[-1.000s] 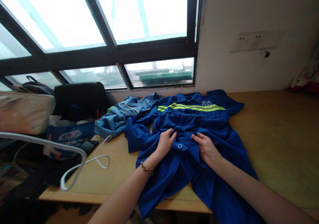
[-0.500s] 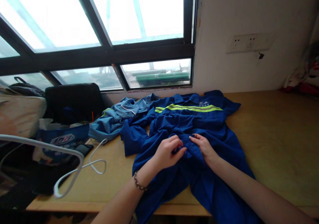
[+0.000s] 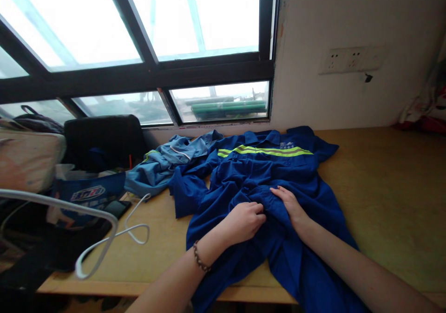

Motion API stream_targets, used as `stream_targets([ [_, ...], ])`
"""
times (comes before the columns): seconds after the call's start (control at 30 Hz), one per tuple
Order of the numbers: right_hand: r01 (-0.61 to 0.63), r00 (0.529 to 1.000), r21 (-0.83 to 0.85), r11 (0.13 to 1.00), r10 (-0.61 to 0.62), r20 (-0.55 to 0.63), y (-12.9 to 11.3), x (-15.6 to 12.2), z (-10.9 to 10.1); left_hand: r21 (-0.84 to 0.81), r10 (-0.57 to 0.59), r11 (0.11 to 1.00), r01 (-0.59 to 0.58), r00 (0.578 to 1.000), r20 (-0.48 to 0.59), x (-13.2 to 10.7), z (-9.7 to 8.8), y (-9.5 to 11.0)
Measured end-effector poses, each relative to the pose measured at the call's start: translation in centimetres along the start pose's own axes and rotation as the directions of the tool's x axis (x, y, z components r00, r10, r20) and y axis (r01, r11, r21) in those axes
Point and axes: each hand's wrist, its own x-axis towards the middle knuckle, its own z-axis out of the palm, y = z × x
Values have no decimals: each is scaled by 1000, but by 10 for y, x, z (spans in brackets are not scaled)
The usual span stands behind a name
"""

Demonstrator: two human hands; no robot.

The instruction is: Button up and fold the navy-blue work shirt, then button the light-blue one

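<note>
A dark blue work shirt (image 3: 278, 173) with a yellow-green reflective stripe lies spread front-up on the wooden table (image 3: 390, 183), its lower part hanging over the near edge. My left hand (image 3: 244, 220), a bead bracelet on its wrist, is closed and pinches the shirt's front placket at mid-chest. My right hand (image 3: 289, 204) rests beside it on the other front edge, fingers curled onto the fabric and gripping it. The two hands almost touch.
A lighter blue garment (image 3: 163, 164) lies crumpled at the shirt's left. A white hanger (image 3: 104, 238) juts over the table's left corner. A black bag (image 3: 104, 139), a blue printed bag (image 3: 87, 192) and a pillow (image 3: 28, 159) crowd the left. Wall sockets (image 3: 348, 58) sit above.
My left hand has moved down and toward me along the placket and closed into a pinch. My right hand has slid slightly nearer too, still on the fabric.
</note>
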Motion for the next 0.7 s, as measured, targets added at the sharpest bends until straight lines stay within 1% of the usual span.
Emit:
stream_targets([
  [0.1,-13,999,0,1000,13,-30,-2,0,-1,-50,17,999,-17,1000,-5,0,3,1],
  [0.2,-1,1000,-3,1000,1,-27,-4,-1,-1,-142,-49,989,46,999,-18,0,4,-1],
  [0.3,-18,1000,22,1000,19,-21,-5,-3,-1,-242,-93,966,92,996,6,0,3,-6],
  [0.43,-74,997,83,994,73,25,-7,-4,1,-342,-78,935,96,995,67,-2,-1,-9],
  [0.53,-83,994,117,990,73,87,-9,-6,2,-361,-97,925,121,992,84,-1,-2,-9],
  [0.6,-34,992,100,994,22,123,-11,-9,4,-369,-127,918,144,990,68,-1,-2,-7],
  [0.67,113,983,-7,994,-110,147,-13,-14,5,-401,-163,901,167,986,44,-1,0,-6],
  [0.7,215,966,-104,971,-195,172,-13,-17,6,-438,-184,881,182,982,38,-1,0,-6],
])
